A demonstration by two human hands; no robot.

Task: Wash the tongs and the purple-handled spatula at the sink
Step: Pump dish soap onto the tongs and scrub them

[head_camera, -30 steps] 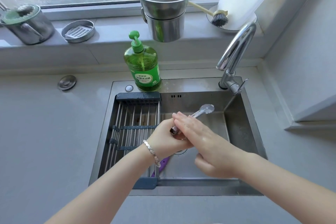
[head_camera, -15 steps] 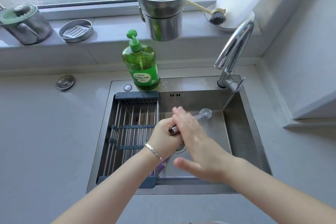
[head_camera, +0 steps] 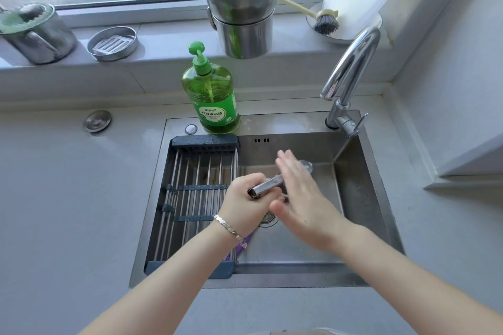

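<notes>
Right hand (head_camera: 302, 198), fingers flat and straight, has slid farther along the tongs (head_camera: 268, 185) gripped by left hand (head_camera: 246, 196); rubbing continues, spatula (head_camera: 242, 249) probably unwashed.

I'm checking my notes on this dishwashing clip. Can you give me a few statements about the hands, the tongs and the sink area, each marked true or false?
1. The left hand grips the tongs at their hinge end. True.
2. The right hand is curled tight round the tongs. False: its fingers are straight, laid flat over them.
3. The green soap bottle stands on the windowsill. False: it stands on the back ledge of the sink.
4. A bit of the purple spatula handle shows under the left wrist. True.
5. The drain rack spans the sink's right side. False: it spans the left side.
</notes>
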